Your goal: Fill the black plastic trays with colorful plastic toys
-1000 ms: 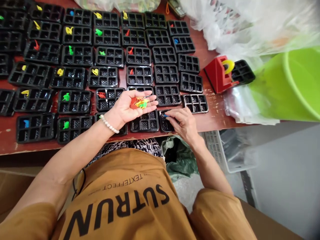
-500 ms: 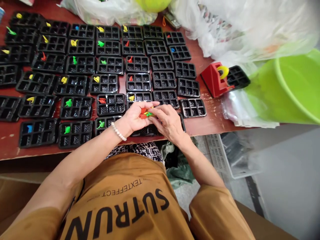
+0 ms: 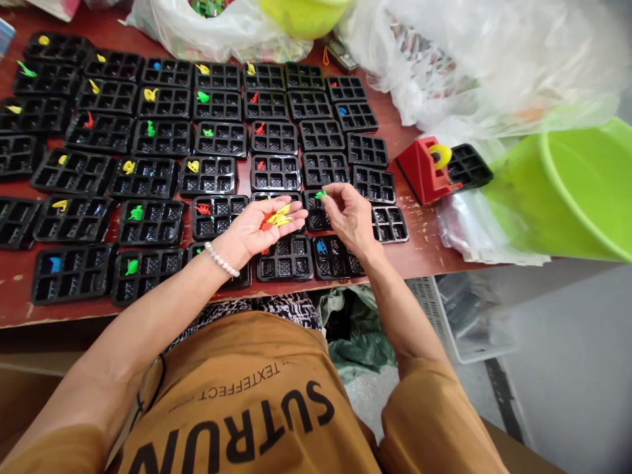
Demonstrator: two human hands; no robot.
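My left hand (image 3: 251, 229) is palm up, cradling several small yellow plastic figures (image 3: 280, 216) and some red ones (image 3: 267, 224). Its fingers point right and a beaded bracelet circles the wrist. A small green plastic figure (image 3: 320, 194) is pinched between the thumb and fingers of my right hand (image 3: 351, 217), at a black six-compartment tray (image 3: 316, 221) that the hand partly covers. Nearer the table edge, a tray with a blue figure (image 3: 322, 247) lies below my right hand. To its left is another black tray (image 3: 285, 258), partly behind my left fingers.
Rows of black trays (image 3: 73, 271) cover the red table (image 3: 14, 317), many with one coloured figure in a corner compartment. At right stand a red tape dispenser (image 3: 424, 172) and a green bucket (image 3: 582, 197). Plastic bags (image 3: 474, 59) lie along the back.
My right hand has left my left palm, moving right and up with the green figure pinched. The left hand has opened out flatter, showing the yellow figures. The view has shifted slightly.
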